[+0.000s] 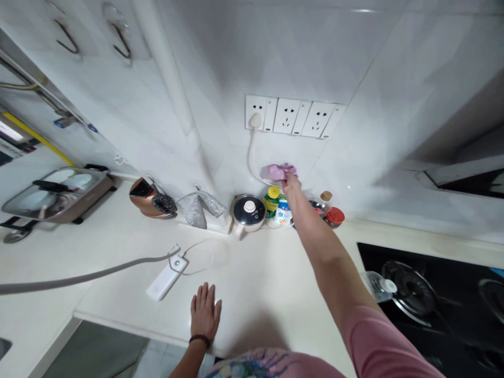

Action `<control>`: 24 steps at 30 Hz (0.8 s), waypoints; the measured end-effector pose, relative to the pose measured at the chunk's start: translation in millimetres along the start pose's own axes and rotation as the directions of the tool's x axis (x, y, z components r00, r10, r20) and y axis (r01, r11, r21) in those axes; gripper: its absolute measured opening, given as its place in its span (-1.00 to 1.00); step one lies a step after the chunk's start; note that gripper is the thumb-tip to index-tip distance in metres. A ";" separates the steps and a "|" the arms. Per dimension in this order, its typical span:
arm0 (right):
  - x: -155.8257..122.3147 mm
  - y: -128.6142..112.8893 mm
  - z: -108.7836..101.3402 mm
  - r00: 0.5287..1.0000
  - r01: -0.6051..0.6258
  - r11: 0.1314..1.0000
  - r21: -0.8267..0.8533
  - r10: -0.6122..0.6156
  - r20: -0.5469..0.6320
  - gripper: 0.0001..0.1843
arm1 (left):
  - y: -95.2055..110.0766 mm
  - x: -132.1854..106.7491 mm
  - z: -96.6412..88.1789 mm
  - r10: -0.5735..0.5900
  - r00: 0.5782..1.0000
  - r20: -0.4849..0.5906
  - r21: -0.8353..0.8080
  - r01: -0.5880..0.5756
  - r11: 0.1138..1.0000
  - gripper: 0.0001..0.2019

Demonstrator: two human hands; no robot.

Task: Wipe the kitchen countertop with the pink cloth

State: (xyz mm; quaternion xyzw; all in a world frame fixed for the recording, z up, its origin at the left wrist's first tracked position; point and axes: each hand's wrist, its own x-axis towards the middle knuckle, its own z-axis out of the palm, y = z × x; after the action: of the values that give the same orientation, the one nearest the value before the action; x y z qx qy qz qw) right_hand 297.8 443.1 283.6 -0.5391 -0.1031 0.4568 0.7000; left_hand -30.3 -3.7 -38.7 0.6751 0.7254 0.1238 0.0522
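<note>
Right hand: the right hand [291,182] is grasping a cloth [277,172], its fingers closing into the fabric; the bunching is probably giving a fuller hold.
Cloth: it is sitting at the lower wall [224,152], beneath the sockets [289,116]; whether it is pressing on the tiles, I cannot tell.
Left hand: the left hand [203,314] is lying palm down near the counter [268,283] edge, fingers extended and grasping nothing; it is likely bracing the body while the other arm is reaching over.
Right arm: the arm [321,252] is passing above the counter and partly hiding the goods by the wall, seemingly to avoid knocking them.
Cord: the cord [251,152] is hanging from a plug [255,121] in the leftmost socket and running down close to the cloth.
Below the cloth: a green bottle [272,200] and a white pack [283,214] are standing beside a lidded pot [249,211], perhaps lined up at the back to spare working room.
Right of the arm: a red-lidded jar [335,216] is standing near the wall.
Farther right: a clear bottle [377,286] is overlapping the stove [452,310] edge in view; upright or lying, I cannot tell.
Farther left: a white device [165,281] is lying on the counter, a thin cable trailing from it.
</note>
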 end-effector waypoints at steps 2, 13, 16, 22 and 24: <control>9.5 -31.1 -17.9 0.997 0.037 0.997 0.065 -0.032 -0.073 -0.74 | 1.1 0.1 -0.9 0.002 1.000 0.005 -0.006 -0.002 1.000 -0.41; -8.5 -61.4 45.2 0.991 0.087 0.971 0.221 -0.107 0.081 -0.85 | 0.5 -2.0 5.4 0.003 1.000 -0.031 -0.027 -0.004 1.000 -0.43; -35.9 -30.0 89.6 0.991 -0.019 0.982 0.189 -0.007 0.134 -0.79 | -1.3 -1.7 6.7 0.005 0.999 -0.038 -0.025 -0.006 1.000 -0.43; -27.6 -58.3 75.8 0.983 0.017 0.964 0.266 -0.064 0.172 -0.82 | -2.5 -0.6 7.5 0.001 1.000 -0.021 -0.014 -0.001 1.000 -0.42; -9.6 -90.8 44.5 0.971 0.113 0.951 0.288 -0.167 0.171 -0.84 | -2.2 -0.4 7.2 0.002 1.000 -0.017 -0.017 -0.002 1.000 -0.41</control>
State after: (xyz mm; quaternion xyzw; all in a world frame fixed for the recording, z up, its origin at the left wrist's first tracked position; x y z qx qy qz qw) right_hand 312.0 465.2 381.7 -0.3803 -0.1441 0.4659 0.7858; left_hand -30.6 -3.4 -46.2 0.6743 0.7240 0.1359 0.0515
